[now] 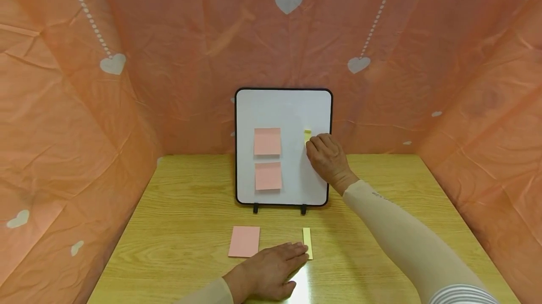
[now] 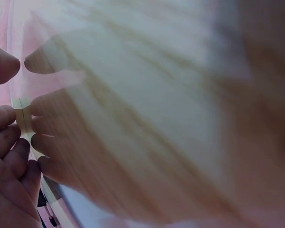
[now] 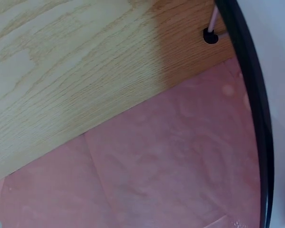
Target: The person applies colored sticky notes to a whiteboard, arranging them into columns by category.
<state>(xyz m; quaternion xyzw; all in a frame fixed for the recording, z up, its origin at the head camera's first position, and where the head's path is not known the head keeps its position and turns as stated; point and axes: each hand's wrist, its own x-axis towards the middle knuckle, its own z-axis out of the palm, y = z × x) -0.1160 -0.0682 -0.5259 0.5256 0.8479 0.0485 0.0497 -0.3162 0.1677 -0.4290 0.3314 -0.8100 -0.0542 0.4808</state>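
A narrow yellow sticky note (image 1: 307, 135) is against the right half of the whiteboard (image 1: 292, 111). My right hand (image 1: 330, 160) has its fingers curled at the note's lower end, pinching it close against the board and hiding that part. The right wrist view misses this hand and takes in the board's black edge (image 3: 259, 109). Down on the table, my left hand (image 1: 275, 268) lies with fingers extended, their tips on the lower part of a narrow yellow sticky note pad (image 1: 306, 237). In the left wrist view those fingers (image 2: 9, 142) touch the pad (image 2: 23, 121).
Two pink sticky notes, an upper one (image 1: 267, 141) and a lower one (image 1: 268, 175), are stuck on the board's left half. A pink sticky note pad (image 1: 244, 240) lies left of the yellow one. Small black feet (image 1: 256, 208) support the board, before an orange-pink heart-patterned cloth (image 1: 190, 83).
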